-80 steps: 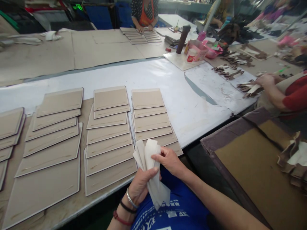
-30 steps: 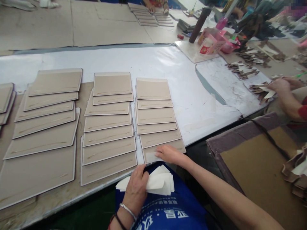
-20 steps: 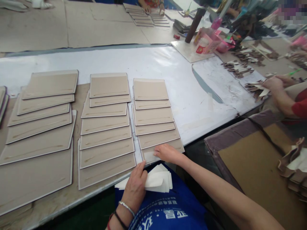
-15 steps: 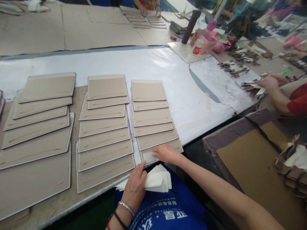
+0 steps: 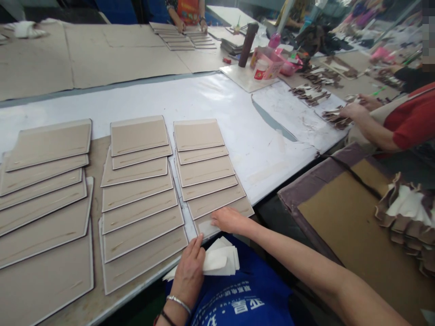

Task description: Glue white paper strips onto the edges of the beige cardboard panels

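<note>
Left hand [image 5: 190,265]: the fingers are closing around a sheaf of white strips [image 5: 222,261], whose ends are projecting on both sides of the palm. The sheaf is lying just beyond the table's near edge, over the blue apron [image 5: 234,301]. The fingertips are reaching the near left corner of the closest panel [image 5: 245,209] in the right-hand row.

Right hand [image 5: 229,221]: the fingers are bending together over that same panel, their tips resting at the right end of a single white strip [image 5: 204,227]. This strip is lying flat along the panel's near edge; from where I am standing, I cannot tell whether the fingertips are pinching it or merely touching it.

Surroundings: beige panels are overlapping like shingles in a right row [image 5: 199,136], a middle row [image 5: 137,138] and a left row [image 5: 50,147], many of them showing a thin brownish line near the lower edge. White sheeting [image 5: 234,122] is covering the table behind them. To the right, a red-sleeved co-worker's hands [image 5: 355,112] are handling brown-and-white pieces [image 5: 336,117]; a dark cylinder [image 5: 248,44] is standing beside a pink box [image 5: 270,61]. Across the table, a person in an orange apron [image 5: 188,12] is bending over further panels [image 5: 173,37].
</note>
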Available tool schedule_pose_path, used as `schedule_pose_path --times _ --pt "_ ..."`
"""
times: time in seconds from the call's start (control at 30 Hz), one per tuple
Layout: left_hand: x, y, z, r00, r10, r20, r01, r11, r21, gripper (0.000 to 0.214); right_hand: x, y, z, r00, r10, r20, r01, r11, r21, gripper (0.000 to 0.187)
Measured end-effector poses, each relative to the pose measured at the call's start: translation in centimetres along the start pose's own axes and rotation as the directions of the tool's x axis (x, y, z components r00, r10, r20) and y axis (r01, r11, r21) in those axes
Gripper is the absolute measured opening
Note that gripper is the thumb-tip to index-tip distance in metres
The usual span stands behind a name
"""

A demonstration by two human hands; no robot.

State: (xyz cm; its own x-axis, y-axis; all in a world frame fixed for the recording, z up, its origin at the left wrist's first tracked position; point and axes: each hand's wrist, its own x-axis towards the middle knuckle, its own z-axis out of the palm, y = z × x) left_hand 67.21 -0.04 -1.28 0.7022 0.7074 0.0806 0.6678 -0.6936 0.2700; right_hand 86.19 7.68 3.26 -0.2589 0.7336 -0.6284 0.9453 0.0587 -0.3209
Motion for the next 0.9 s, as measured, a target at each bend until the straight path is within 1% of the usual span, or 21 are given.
schedule_pose_path --times 0.13,0.23,0.3,0.4,0.5,0.57,0.73,0.9 --pt "-0.1 0.1 0.3 1.0 -0.002 -0.003 0.002 1.0 0.005 0.036 -0.2 -0.6 0.0 0.999 0.028 -0.035 -0.028 1.0 -0.013 0.025" --pt "-0.1 0.3 0.4 1.0 -0.002 -0.008 0.002 0.999 0.046 0.033 -1.1 0.0 -0.5 0.995 0.059 -0.084 -0.062 0.998 -0.028 0.029" --pt "-0.1 0.4 0.5 1.0 0.01 -0.016 -0.009 0.998 0.055 0.03 -2.0 1.5 -1.2 0.992 0.097 -0.079 -0.098 0.995 -0.002 0.029" --pt "-0.2 0.4 0.8 0.999 0.025 -0.033 -0.024 0.999 0.034 0.03 -3.5 4.8 -1.8 0.977 0.207 -0.059 -0.203 0.977 0.065 0.023" --pt "-0.3 0.3 0.9 0.999 0.009 -0.043 -0.008 1.0 0.012 0.034 -4.7 7.7 -1.4 0.947 0.306 -0.094 -0.296 0.949 0.105 0.022" --pt "-0.3 0.1 0.9 0.999 0.028 -0.033 -0.028 1.0 0.002 0.034 -5.1 8.6 -0.8 0.927 0.354 -0.121 -0.339 0.932 0.127 0.023" --pt "-0.5 -0.7 0.8 0.994 0.107 0.004 -0.107 0.994 -0.001 0.034 -4.8 8.6 0.1 0.888 0.423 -0.18 -0.397 0.903 0.162 0.026" --pt "-0.6 -1.0 1.0 0.991 0.128 0.031 -0.129 0.991 0.027 0.033 -4.6 8.6 0.2 0.874 0.445 -0.196 -0.413 0.892 0.183 0.028"
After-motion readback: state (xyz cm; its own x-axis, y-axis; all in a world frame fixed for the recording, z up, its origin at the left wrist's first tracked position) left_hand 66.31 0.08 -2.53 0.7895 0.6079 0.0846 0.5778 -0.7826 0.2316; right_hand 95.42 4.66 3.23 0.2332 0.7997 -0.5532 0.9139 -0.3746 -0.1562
